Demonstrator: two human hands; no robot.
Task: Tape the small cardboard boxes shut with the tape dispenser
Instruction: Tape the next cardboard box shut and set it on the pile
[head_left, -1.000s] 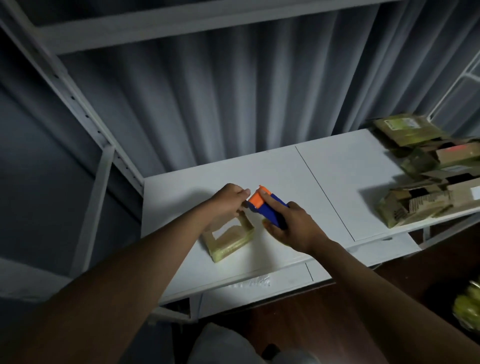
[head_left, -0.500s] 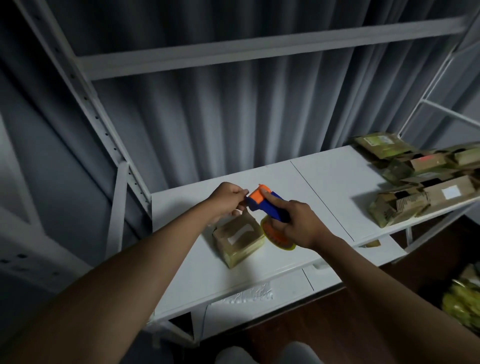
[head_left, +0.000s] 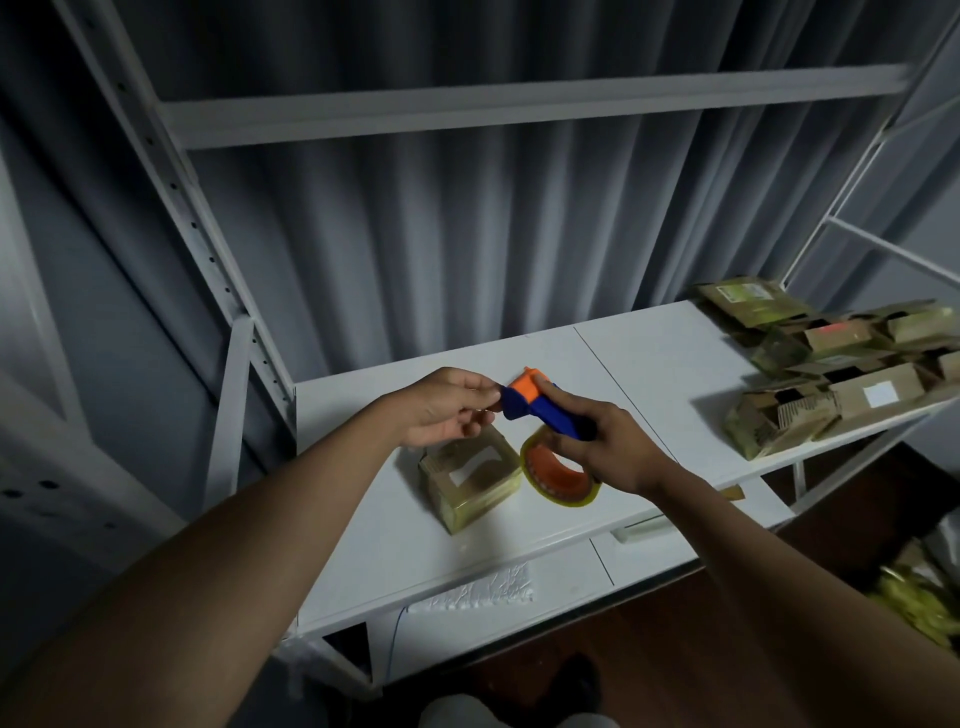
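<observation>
A small cardboard box (head_left: 470, 480) with a white label on top sits on the white shelf (head_left: 660, 358). Above it my right hand (head_left: 610, 447) grips the blue and orange tape dispenser (head_left: 535, 408), whose tape roll (head_left: 558, 475) hangs just right of the box. My left hand (head_left: 449, 408) is raised over the box's far edge, fingers curled, fingertips pinching at the dispenser's front end. Whether a tape end lies between them is too blurred to tell.
A heap of several flattened and folded cardboard boxes (head_left: 841, 369) fills the shelf's right end. White rack uprights (head_left: 208, 260) and a crossbar stand behind, before a grey curtain. A strip of crumpled tape (head_left: 475, 592) sticks to the shelf's front edge.
Both hands and the dispenser have lifted off the box, exposing the tape roll and the box's top. The camera view has tilted up and back.
</observation>
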